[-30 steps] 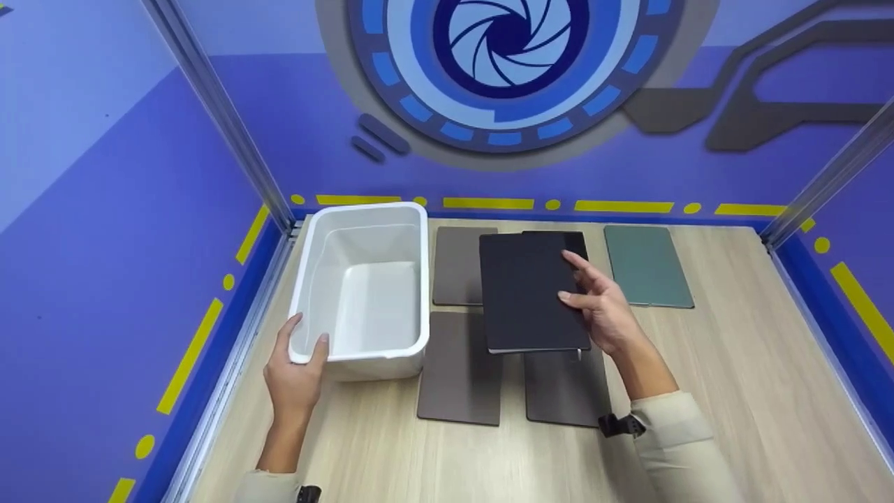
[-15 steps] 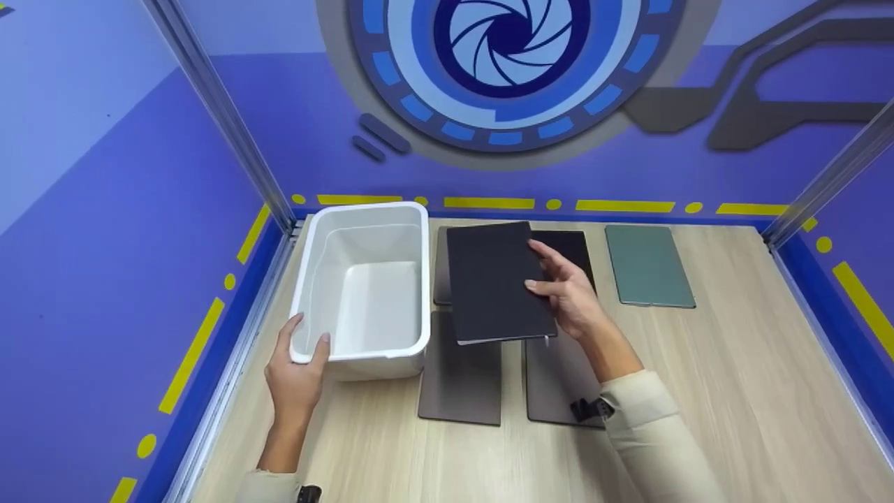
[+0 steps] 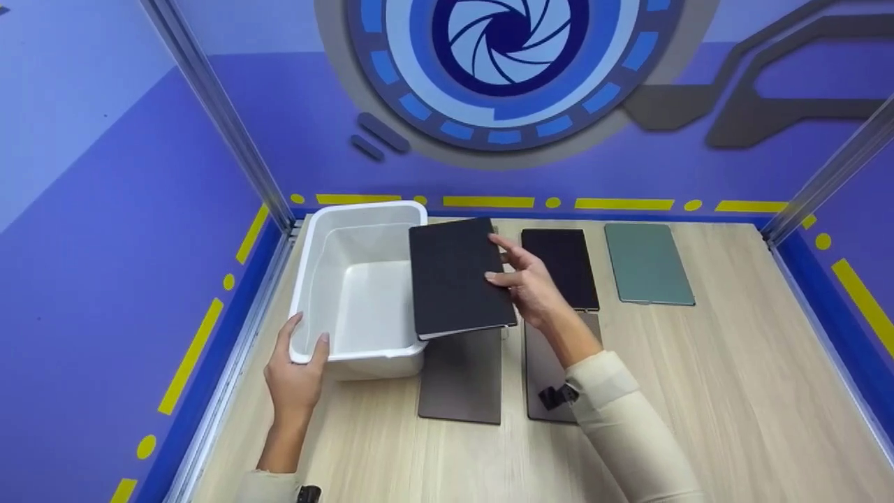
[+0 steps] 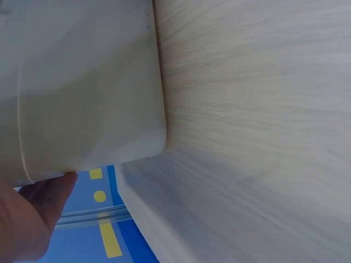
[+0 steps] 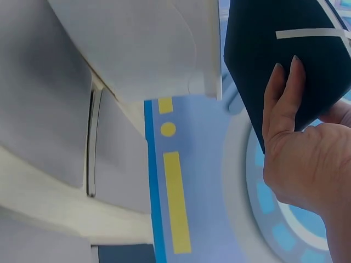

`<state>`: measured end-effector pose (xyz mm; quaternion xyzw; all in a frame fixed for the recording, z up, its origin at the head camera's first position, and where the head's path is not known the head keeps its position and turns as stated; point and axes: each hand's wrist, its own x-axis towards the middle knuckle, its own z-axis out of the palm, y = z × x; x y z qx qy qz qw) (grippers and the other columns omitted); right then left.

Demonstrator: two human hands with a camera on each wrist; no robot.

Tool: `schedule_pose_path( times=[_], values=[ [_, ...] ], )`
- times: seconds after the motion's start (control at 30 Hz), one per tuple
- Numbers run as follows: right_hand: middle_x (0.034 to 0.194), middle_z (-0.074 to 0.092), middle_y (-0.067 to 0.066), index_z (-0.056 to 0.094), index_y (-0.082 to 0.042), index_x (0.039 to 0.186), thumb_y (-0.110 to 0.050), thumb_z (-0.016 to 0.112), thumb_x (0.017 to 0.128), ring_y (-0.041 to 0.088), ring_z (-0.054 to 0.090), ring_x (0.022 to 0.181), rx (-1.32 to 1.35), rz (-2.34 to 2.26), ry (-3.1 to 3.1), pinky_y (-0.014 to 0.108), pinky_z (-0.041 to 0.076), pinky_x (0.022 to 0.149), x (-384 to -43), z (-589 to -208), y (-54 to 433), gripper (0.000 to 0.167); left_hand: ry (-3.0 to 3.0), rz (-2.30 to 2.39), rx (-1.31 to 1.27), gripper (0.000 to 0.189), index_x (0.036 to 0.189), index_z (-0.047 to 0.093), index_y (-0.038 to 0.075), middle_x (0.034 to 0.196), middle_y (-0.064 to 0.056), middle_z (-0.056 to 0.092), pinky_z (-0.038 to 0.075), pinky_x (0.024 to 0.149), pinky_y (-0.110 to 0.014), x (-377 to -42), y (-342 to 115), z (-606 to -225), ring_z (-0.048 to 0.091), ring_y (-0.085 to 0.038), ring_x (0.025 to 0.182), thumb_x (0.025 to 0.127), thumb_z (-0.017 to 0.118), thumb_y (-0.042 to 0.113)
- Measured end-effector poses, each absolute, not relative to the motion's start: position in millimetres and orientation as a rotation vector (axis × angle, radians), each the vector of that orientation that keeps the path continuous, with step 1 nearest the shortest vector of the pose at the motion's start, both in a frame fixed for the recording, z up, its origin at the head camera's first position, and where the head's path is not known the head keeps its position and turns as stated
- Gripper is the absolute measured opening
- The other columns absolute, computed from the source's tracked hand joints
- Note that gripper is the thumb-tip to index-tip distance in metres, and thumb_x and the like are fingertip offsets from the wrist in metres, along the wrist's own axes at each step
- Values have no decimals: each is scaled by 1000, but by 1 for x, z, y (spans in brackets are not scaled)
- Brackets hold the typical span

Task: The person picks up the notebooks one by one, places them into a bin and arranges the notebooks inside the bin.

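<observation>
Nearest, a beige right sleeve (image 3: 632,426) is lying over the lower right, and pale wood grain is running across the table (image 3: 761,391). The left hand (image 3: 295,377) is gripping the near left corner of a white bin (image 3: 380,367), thumb and fingers hooking over the rim, while the bin is standing at the table's left side. Two brown books (image 3: 461,388) are lying flat to its right. Above the table, the right hand (image 3: 541,293) is pinching a black notebook (image 3: 454,279), thumb on its cover and fingers beneath, little gap between them; it is tilting slightly and overlapping the bin's right rim in the head view. Farther off, a second black book (image 3: 557,265) and a green book (image 3: 649,264) are lying near the back edge. Metal posts (image 3: 220,119) are marking the corners, yellow dashes (image 3: 489,202) are lining the blue walls' foot, and the back wall (image 3: 279,119) is bearing a round emblem (image 3: 506,35).
</observation>
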<state>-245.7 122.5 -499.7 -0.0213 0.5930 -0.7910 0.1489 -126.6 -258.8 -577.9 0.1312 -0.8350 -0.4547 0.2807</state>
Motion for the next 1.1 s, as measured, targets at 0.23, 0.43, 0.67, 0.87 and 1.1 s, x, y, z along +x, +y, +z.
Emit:
schedule_pose_path(
  times=[0.23,0.43,0.67,0.87,1.1],
  values=[
    [133,50,12,45,-18,163,11,65,93,24,72,99,-59,-2269,1658,36,65,77,-249,-500,91,77,-2252,-1201,361,58,147,64,14,146,-18,68,52,97,-54,-127,-258,-578,70,-36,117,92,82,18],
    [132,51,14,45,-12,162,15,63,91,24,69,102,-62,-2247,1665,35,64,79,-250,-502,62,79,-2266,-1150,360,57,147,64,14,144,-18,69,54,86,-47,-127,-257,-578,71,-33,101,92,80,18],
    [136,51,17,47,-15,162,14,66,90,26,71,97,-71,-2171,1768,38,65,80,-256,-498,36,80,-2280,-1118,349,56,147,64,14,143,-18,70,40,59,-28,-127,-259,-579,46,-14,60,93,80,18],
    [130,52,16,48,-15,162,14,67,88,27,71,96,-95,-2134,1855,47,65,84,-265,-493,14,81,-2269,-1118,347,56,146,65,15,141,-18,71,37,55,-28,-127,-260,-580,37,-6,53,93,80,19],
    [136,59,25,48,-9,160,9,72,87,28,65,117,-185,-1977,2112,41,59,102,-271,-492,-14,79,-2245,-1124,328,55,146,65,16,115,-23,77,34,51,-23,-126,-258,-581,37,-1,49,93,80,17]
  ],
)
